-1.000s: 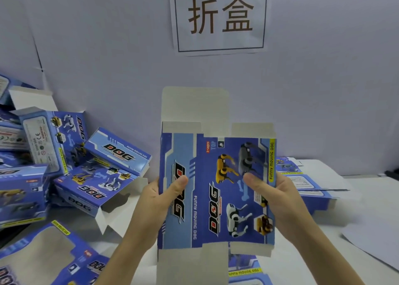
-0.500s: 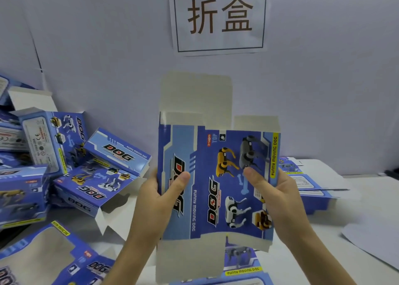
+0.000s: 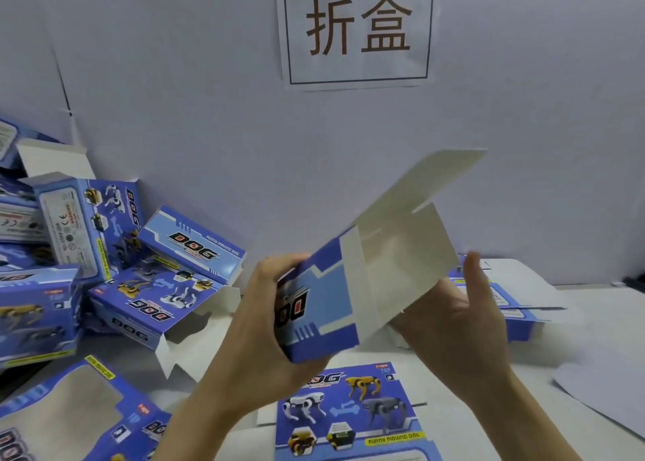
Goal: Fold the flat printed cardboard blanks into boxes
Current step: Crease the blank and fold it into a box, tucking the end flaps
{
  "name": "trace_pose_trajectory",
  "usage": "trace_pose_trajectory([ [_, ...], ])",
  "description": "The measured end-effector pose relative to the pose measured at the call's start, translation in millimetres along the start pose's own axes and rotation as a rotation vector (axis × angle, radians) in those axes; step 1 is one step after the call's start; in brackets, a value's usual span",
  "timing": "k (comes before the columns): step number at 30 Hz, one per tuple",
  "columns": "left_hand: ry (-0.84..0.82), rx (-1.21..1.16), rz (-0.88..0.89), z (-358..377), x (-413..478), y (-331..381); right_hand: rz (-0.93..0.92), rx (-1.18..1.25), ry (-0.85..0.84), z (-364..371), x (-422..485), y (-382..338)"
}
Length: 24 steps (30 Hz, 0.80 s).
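L hand (image 3: 265,321) grips the half-formed box (image 3: 321,307) by its near end, fingers curled round the blue panels. The box is up in the air over the front-middle of the table (image 3: 600,314), tilted, w/ its open end pointing up & away to the right. R hand (image 3: 453,324) is released: fingers straight, palm up under the white end flaps, thumb standing up beside them. The long flap (image 3: 419,184) sticks straight out, not yet folded.

Risks, as I judge them:
- L grip sits right on the end, so too hard a squeeze could crush the tube flat or crease a printed panel off its score line.
- R hand only props the flaps. If it pushes one in out of order, the long flap prob. won't tuck & may buckle.
- The card looks thin and could tear at the flap slits.

Containers:
- The held box shows a white inside w/ nothing in it.
- A heap of folded boxes (image 3: 104,251) sits at the table's left edge, some w/ end flaps hanging open. Contents can't be told.
- A flat blank (image 3: 349,408) lies printed side up at the front edge below the hands.
- A blank stack (image 3: 516,307) sits toward the far right.
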<state>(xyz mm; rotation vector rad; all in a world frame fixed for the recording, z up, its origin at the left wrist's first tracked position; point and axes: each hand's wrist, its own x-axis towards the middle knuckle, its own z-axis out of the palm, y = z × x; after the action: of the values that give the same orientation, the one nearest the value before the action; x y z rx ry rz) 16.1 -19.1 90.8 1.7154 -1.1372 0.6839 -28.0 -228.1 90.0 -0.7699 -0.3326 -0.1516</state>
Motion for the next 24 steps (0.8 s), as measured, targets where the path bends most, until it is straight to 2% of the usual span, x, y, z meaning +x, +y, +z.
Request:
trace_pose_trajectory([
  [2,-0.014,-0.019,0.03,0,-1,-2,0.023,0.067,-0.073,-3,3,-4],
  [6,-0.01,0.053,0.055,4,-3,-8,-0.007,0.069,-0.084,-6,2,-10],
  [11,0.008,0.126,0.054,9,-4,-10,0.046,-0.095,-0.175,-4,-3,-15],
  [16,0.014,0.115,-0.013,8,-6,-7,0.144,-0.194,-0.195,-8,-1,-15],
  [22,-0.025,0.078,0.027,8,-7,-5,0.149,-0.254,-0.154,-6,-3,-16],
  [24,-0.038,0.112,0.048,7,-6,-5,0.155,-0.427,-0.016,-6,-3,-14],
])
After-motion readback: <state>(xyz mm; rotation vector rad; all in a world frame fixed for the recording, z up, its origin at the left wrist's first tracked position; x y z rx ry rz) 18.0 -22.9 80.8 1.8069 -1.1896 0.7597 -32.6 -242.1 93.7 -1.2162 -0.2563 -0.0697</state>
